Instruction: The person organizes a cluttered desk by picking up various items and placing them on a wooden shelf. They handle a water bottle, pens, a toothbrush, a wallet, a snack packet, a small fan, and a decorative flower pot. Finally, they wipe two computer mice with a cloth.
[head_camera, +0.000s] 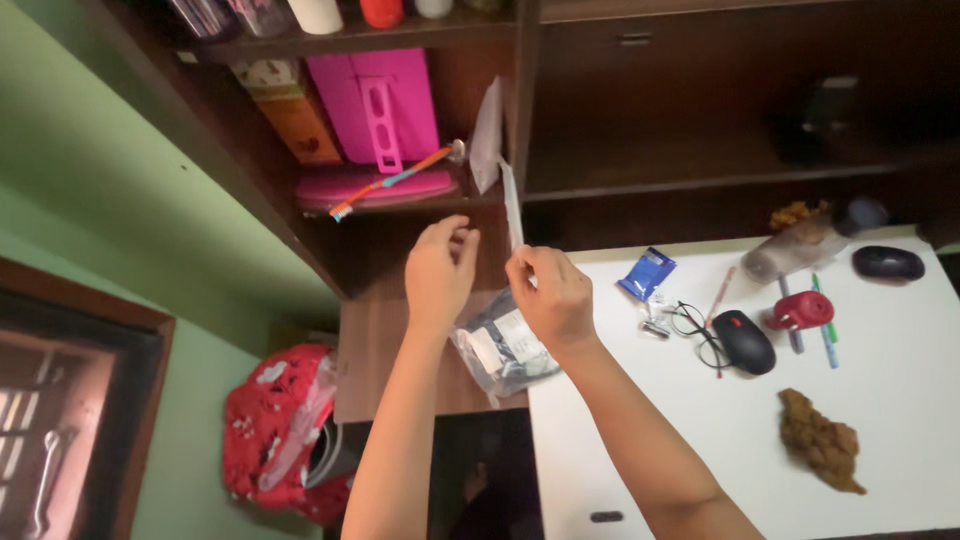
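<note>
Two hands (440, 272) (552, 297) hold a plastic packet (500, 350) over the white desk (900, 400) (green walls).

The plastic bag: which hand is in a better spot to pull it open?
Probably the left hand. Its fingers are free just above the plastic bag, while the right hand already pinches the bag's top and a thin white strip.
</note>
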